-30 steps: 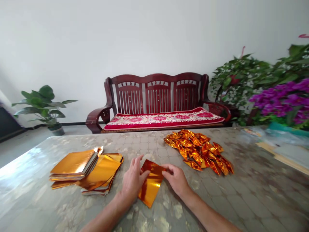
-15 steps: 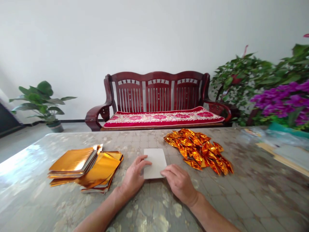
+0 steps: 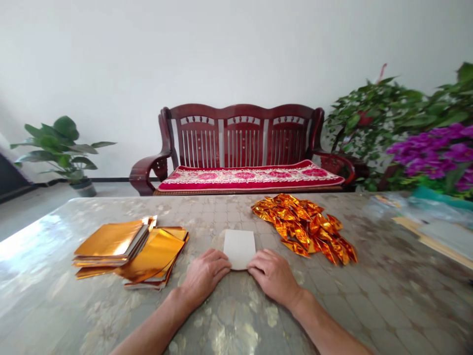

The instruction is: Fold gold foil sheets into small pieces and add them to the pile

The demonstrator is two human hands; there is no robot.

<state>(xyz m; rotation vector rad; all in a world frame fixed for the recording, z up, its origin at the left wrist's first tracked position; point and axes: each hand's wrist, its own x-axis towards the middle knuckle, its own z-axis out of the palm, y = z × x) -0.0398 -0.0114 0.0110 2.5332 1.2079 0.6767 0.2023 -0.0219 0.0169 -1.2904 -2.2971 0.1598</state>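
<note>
A pale, square sheet of paper [image 3: 239, 247] lies on the table in front of me, its plain side up and its near edge slightly curled. My left hand [image 3: 209, 269] pinches its near left corner, fingers closed together. At the near right corner my right hand [image 3: 272, 274] grips the sheet in the same way; the thumbs are mostly hidden. To the left is a stack of gold foil paper sheets [image 3: 111, 240], with more gold sheets [image 3: 157, 254] fanned beside it. Right of the sheet sits a heap of folded, shiny gold foil pieces [image 3: 295, 217].
The table [image 3: 354, 315] has a patterned, glossy cover. At its right edge lie clear plastic and papers [image 3: 443, 231], near purple flowers [image 3: 436, 150]. Beyond the table stand a wooden bench [image 3: 242, 140] with a red patterned cushion and a potted plant [image 3: 66, 148].
My left hand has moved from the sheet's left side down to its near corner, its fingers drawing together. The near edge now curls. My right hand stays at the right corner.
</note>
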